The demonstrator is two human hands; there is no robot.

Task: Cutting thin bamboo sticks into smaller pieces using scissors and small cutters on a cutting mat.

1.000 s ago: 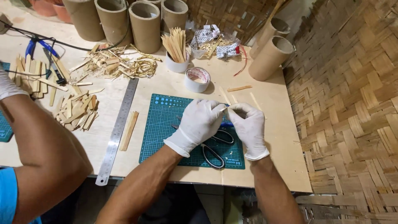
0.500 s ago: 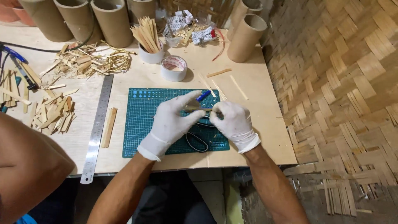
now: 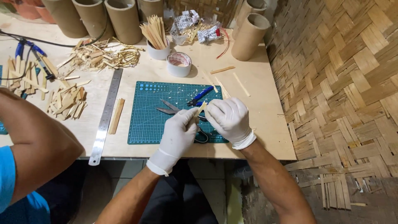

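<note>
My left hand [image 3: 179, 132] and my right hand [image 3: 229, 118], both in white gloves, meet over the green cutting mat [image 3: 153, 120]. Together they pinch a short thin bamboo strip [image 3: 201, 107] that sticks up between the fingertips. Under the hands lie grey scissors [image 3: 171, 108] with open blades, their black loops by my left wrist. Blue-handled pliers [image 3: 201, 95] lie on the mat just beyond the strip.
A steel ruler [image 3: 106, 115] and a wood slat [image 3: 116, 115] lie left of the mat. A tape roll [image 3: 179, 64], a cup of sticks [image 3: 155, 38], cardboard tubes [image 3: 249, 36], bamboo scraps [image 3: 66, 101] and shavings [image 3: 108, 56] fill the back. Another person's arm [image 3: 37, 141] is at left. Woven bamboo wall [image 3: 344, 83] at right.
My hands have lifted slightly off the scissors and now hold the bamboo strip upright between them. The view has shifted, showing the pliers and scissor blades uncovered on the mat.
</note>
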